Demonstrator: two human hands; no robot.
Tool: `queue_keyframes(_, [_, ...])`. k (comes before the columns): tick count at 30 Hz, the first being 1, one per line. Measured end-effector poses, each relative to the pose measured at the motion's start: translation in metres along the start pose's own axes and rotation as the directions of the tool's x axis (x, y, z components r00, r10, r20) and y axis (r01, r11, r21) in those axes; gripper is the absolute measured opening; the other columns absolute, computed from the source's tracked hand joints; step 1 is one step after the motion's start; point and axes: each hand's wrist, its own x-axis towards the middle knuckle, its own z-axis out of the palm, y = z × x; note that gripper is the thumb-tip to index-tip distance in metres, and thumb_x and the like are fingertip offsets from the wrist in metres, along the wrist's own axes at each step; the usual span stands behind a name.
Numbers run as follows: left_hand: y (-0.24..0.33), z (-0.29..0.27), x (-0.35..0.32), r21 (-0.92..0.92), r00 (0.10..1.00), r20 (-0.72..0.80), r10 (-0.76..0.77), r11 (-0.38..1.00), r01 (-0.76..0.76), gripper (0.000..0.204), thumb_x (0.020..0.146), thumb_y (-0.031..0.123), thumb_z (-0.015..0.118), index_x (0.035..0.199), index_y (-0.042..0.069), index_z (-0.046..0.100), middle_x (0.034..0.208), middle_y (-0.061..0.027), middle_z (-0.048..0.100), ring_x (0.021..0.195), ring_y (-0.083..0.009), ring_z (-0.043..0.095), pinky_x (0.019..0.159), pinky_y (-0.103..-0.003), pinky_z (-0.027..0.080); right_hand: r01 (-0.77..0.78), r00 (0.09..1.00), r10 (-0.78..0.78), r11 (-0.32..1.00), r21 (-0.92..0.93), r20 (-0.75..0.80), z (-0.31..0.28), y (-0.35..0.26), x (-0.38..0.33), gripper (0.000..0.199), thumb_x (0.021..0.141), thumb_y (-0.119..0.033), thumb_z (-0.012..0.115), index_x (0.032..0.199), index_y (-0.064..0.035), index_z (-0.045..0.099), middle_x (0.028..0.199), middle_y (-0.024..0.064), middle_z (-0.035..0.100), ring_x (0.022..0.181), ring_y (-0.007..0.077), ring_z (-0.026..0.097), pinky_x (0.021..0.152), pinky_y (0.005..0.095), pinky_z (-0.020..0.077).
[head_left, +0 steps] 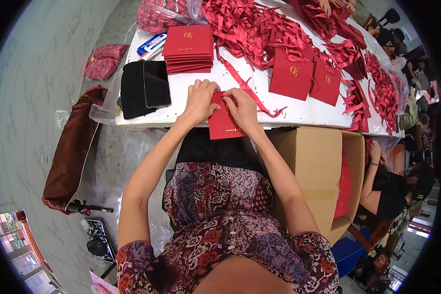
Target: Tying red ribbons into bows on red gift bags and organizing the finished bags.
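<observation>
A flat red paper bag point(222, 125) with a small gold mark lies at the near edge of the white table, its lower end jutting past the edge. My left hand point(201, 102) holds its left side, fingers curled and thumb on the paper. With thumb and fingers pinched together, my right hand point(241, 109) grips the bag near its top; whether a ribbon end is also between those fingers is too small to tell. Just beyond, a loose red ribbon point(247, 89) trails over the table. A stack of red bags point(187, 43) sits behind my left hand.
A black phone point(157, 84) rests on a black pouch point(132, 90) at left. Heaped red ribbons point(250, 29) and finished-looking bags point(291, 74) cover the back and right. An open cardboard box point(316, 171) stands at my right; beyond it another person's arm point(371, 171) shows.
</observation>
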Motion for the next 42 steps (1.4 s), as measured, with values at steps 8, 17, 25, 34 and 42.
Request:
queue_keyframes(8, [-0.011, 0.002, 0.000, -0.161, 0.944, 0.135, -0.300, 0.934, 0.320, 0.054, 0.061, 0.022, 0.089, 0.100, 0.004, 0.057, 0.092, -0.0158, 0.065, 0.090, -0.0356, 0.061, 0.076, -0.043, 0.049, 0.101, 0.994, -0.098, 0.994, -0.046, 0.054, 0.009, -0.008, 0.008, 0.009, 0.081, -0.010, 0.069, 0.088, -0.0062, 0.065, 0.080, 0.0086, 0.065, 0.078, 0.0298, 0.063, 0.066, 0.0412, 0.0455])
queue_keyframes(17, [-0.011, 0.013, 0.004, -0.310, 0.970, 0.055, -0.238, 0.919, 0.243, 0.039, 0.070, 0.012, 0.081, 0.096, 0.003, 0.054, 0.082, -0.0191, 0.065, 0.081, -0.0389, 0.065, 0.070, -0.042, 0.049, -0.044, 0.996, 0.048, 0.997, -0.059, 0.076, 0.007, -0.007, 0.011, 0.011, 0.078, -0.008, 0.069, 0.085, -0.0032, 0.062, 0.080, 0.0128, 0.064, 0.077, 0.0334, 0.063, 0.066, 0.0437, 0.0481])
queue_keyframes(25, [-0.007, 0.005, 0.020, -0.413, 0.956, 0.099, -0.276, 0.863, 0.292, 0.029, 0.071, 0.002, 0.073, 0.098, 0.001, 0.060, 0.090, -0.0203, 0.068, 0.089, -0.0396, 0.065, 0.078, -0.043, 0.051, -0.091, 0.993, 0.088, 0.995, 0.029, 0.081, 0.001, -0.009, 0.026, 0.012, 0.077, -0.006, 0.069, 0.084, -0.0006, 0.061, 0.079, 0.0164, 0.063, 0.073, 0.0352, 0.063, 0.063, 0.0433, 0.0492])
queue_keyframes(34, [-0.007, 0.005, 0.028, -0.509, 0.931, 0.114, -0.347, 0.784, 0.354, 0.025, 0.072, -0.001, 0.066, 0.097, 0.003, 0.063, 0.091, -0.0164, 0.067, 0.086, -0.0366, 0.066, 0.076, -0.042, 0.052, -0.354, 0.927, 0.345, 0.934, 0.039, 0.143, 0.006, -0.015, 0.046, 0.012, 0.077, -0.007, 0.069, 0.084, -0.0011, 0.062, 0.077, 0.0155, 0.064, 0.067, 0.0316, 0.064, 0.059, 0.0408, 0.0496])
queue_keyframes(42, [-0.010, -0.003, 0.044, -0.443, 0.869, 0.268, -0.417, 0.748, 0.495, 0.021, 0.076, 0.002, 0.064, 0.097, 0.003, 0.065, 0.090, -0.0161, 0.068, 0.086, -0.0362, 0.067, 0.076, -0.042, 0.053, -0.247, 0.958, 0.243, 0.969, 0.004, 0.150, 0.006, -0.006, 0.059, 0.013, 0.076, -0.004, 0.068, 0.086, -0.0025, 0.061, 0.079, 0.0139, 0.063, 0.068, 0.0307, 0.064, 0.061, 0.0394, 0.0501])
